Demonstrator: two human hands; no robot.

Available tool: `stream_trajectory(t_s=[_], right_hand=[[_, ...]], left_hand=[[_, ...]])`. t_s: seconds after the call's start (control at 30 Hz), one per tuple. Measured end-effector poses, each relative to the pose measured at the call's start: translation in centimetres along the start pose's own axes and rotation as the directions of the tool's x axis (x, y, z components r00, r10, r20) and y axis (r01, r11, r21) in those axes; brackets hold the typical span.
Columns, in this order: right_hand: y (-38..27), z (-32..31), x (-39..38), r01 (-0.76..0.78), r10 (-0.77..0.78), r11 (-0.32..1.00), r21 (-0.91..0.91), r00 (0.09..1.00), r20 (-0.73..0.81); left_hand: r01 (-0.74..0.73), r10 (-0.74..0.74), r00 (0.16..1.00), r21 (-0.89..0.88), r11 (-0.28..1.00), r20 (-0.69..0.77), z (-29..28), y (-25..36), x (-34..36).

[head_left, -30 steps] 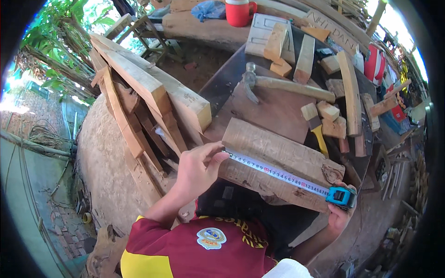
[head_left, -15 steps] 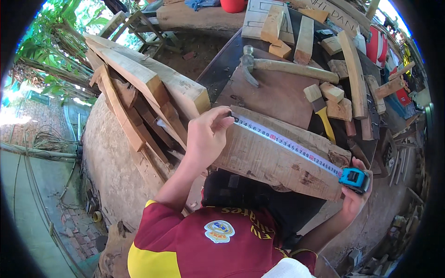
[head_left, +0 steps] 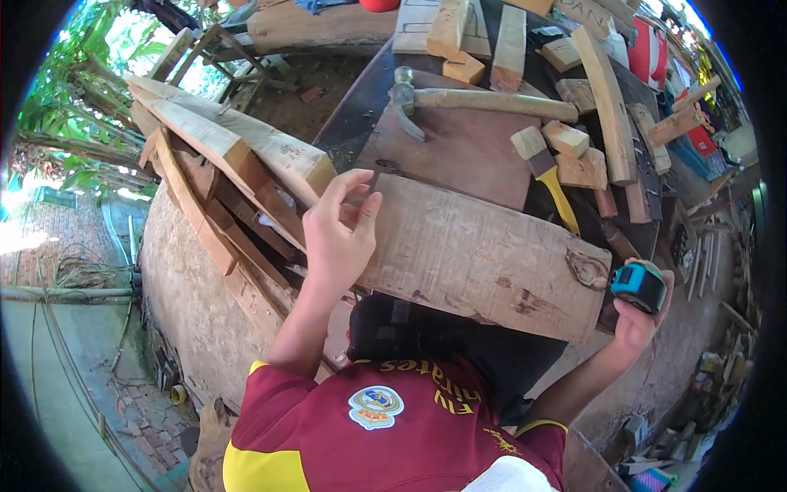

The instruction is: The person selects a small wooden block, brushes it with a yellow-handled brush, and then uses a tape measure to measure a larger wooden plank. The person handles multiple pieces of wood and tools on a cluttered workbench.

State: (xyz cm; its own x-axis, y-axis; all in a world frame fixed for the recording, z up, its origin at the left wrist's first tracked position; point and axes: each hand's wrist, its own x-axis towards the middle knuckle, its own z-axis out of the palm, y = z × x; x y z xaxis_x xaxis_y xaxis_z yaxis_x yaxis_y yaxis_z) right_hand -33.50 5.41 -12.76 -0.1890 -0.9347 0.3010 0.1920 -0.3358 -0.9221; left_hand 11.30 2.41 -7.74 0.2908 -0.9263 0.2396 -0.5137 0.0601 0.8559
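A wide wooden board (head_left: 475, 254) lies slanted in front of me, with a dark knot near its right end. My left hand (head_left: 338, 234) is at the board's left end, fingers curled but apart, holding nothing. Whether its fingertips touch the wood I cannot tell. At the other end, my right hand (head_left: 643, 316) is closed around a blue and black tape measure (head_left: 639, 287). No blade shows out of the case. Beyond the board, a claw hammer (head_left: 492, 102) and a yellow-handled paintbrush (head_left: 548, 174) rest on the dark table.
Long timber beams (head_left: 238, 139) lean at the left beside a concrete surface (head_left: 188, 271). Several wood blocks (head_left: 580, 168) and a curved wooden piece (head_left: 607, 107) crowd the table's right side. A thick log bench (head_left: 320, 29) stands at the back.
The tape blade that stretched across the board has gone back into its case. My left hand has let go of its end and opened. The view has shifted slightly.
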Motion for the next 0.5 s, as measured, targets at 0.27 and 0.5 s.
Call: stream_trajectory(t_s=[0.27, 0.5], right_hand=[[-3.1, 8.2, 1.0, 0.065, -0.067, 0.997, 0.028, 0.996, 0.063], [-3.6, 15.3, 0.5, 0.112, -0.145, 0.967, 0.230, 0.981, 0.131]], left_hand=[[-0.069, 0.101, 0.974, -0.158, 0.985, 0.203, 0.9, 3.7, -1.1], [0.513, 0.016, 0.557, -0.359, 0.779, 0.831, 4.7, 9.1, -3.4]])
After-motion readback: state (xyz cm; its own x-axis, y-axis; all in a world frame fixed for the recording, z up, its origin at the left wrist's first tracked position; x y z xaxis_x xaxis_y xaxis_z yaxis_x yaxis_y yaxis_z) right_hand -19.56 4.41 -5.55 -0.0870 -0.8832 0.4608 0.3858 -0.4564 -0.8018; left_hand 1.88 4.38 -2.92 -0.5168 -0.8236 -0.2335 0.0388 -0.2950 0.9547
